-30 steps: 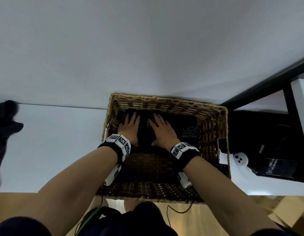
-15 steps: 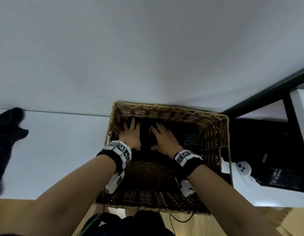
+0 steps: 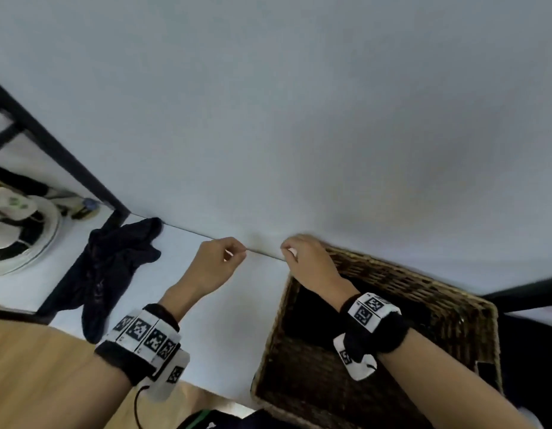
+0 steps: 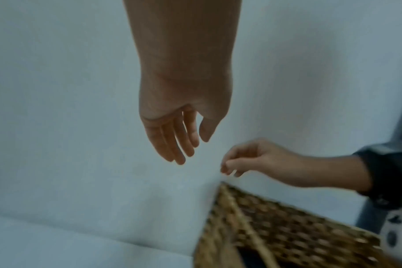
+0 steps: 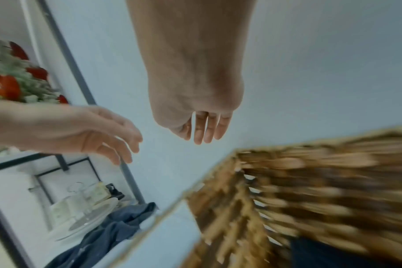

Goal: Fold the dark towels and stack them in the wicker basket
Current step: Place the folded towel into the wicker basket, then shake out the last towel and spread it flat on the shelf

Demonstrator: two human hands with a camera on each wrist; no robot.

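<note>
The wicker basket [image 3: 454,308] stands on the white table at the right, with a folded dark towel [image 3: 315,317] lying inside it. A crumpled dark towel [image 3: 113,267] lies on the table at the left, near the wall. My left hand [image 3: 234,253] hovers over the bare table between that towel and the basket, fingers relaxed and empty [image 4: 184,145]. Above the basket's far left corner my right hand [image 3: 288,250] hangs with loosely curled fingers [image 5: 204,132], holding nothing. The right wrist view shows the crumpled towel [image 5: 108,232] and the basket [image 5: 310,181], blurred.
A black metal shelf frame [image 3: 67,162] rises at the left, with a white plate [image 3: 36,243] of dishes behind it. Another black bar [image 3: 522,292] runs behind the basket at the right. The white wall stands just beyond the hands. Wooden flooring [image 3: 36,366] shows below the table edge.
Both hands have lifted off the folded towel and out of the basket, moving up and left. The head view has swung left, bringing the crumpled towel into sight.
</note>
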